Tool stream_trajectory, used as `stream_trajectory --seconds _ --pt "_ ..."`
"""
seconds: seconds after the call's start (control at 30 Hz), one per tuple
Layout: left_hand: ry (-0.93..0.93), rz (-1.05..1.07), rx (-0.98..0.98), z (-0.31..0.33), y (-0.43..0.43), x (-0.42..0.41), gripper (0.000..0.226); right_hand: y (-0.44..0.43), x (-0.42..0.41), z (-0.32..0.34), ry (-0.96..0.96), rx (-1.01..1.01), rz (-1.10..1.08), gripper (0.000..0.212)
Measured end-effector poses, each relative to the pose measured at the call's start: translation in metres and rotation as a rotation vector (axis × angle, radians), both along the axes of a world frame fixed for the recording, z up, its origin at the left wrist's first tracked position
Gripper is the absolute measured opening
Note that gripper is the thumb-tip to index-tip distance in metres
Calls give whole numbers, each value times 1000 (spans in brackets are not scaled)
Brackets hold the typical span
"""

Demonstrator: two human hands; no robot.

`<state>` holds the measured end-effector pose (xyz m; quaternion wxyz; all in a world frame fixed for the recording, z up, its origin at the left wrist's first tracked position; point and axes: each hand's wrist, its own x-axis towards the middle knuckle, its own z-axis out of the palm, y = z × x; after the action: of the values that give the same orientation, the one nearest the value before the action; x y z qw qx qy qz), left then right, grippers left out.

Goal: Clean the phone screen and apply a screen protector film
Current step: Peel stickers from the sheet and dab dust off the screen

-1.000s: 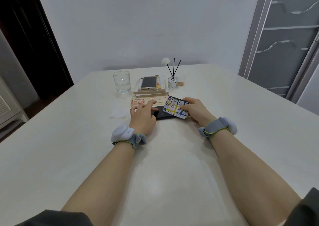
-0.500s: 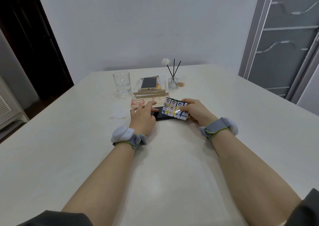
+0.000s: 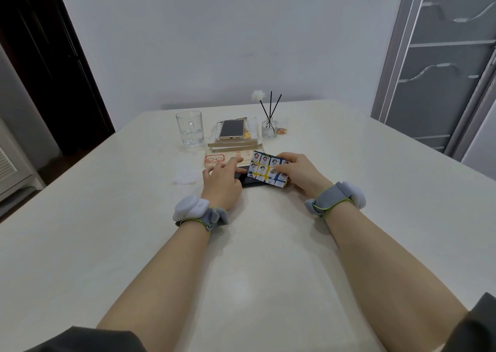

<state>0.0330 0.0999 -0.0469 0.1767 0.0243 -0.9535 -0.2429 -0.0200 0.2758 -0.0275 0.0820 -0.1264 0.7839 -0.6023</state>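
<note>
Two hands meet over a dark phone (image 3: 248,182), which lies flat on the tabletop (image 3: 255,257) just above frame centre. The left hand (image 3: 222,183) rests on the phone's left end. Its grip is slack: the fingers are lightly bent and press down, the index is stretched forward, and nothing is enclosed. The right hand (image 3: 302,174) has its grip closed on a patterned card (image 3: 267,169) printed with small portraits, pinching it at its right edge. The card covers the right part of the phone; whether its edge touches the screen cannot be told.

Containers, upper centre of the frame:
- A glass (image 3: 190,131) stands upright, holding clear water in its lower part.
- A small bottle (image 3: 269,129) holds three dark reeds and a white flower.
- A tiny clear cup (image 3: 282,129) just right of the bottle holds coloured bits, too small to identify.

A gold phone (image 3: 232,129) lies on a stack of flat packages between the glass and the bottle. A clear phone case (image 3: 221,159) lies just beyond the left hand's fingers. A white wipe (image 3: 186,175) lies to the left of that hand.
</note>
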Motion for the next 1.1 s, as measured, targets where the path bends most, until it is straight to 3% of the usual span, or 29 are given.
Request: stream_trajectory --seconds 0.47,1.1 --pt "5 7 15 0 0 -1 63 3 1 6 -76 1 -7 17" --pt "18 19 96 -1 -2 -3 68 -4 1 8 1 56 -8 22"
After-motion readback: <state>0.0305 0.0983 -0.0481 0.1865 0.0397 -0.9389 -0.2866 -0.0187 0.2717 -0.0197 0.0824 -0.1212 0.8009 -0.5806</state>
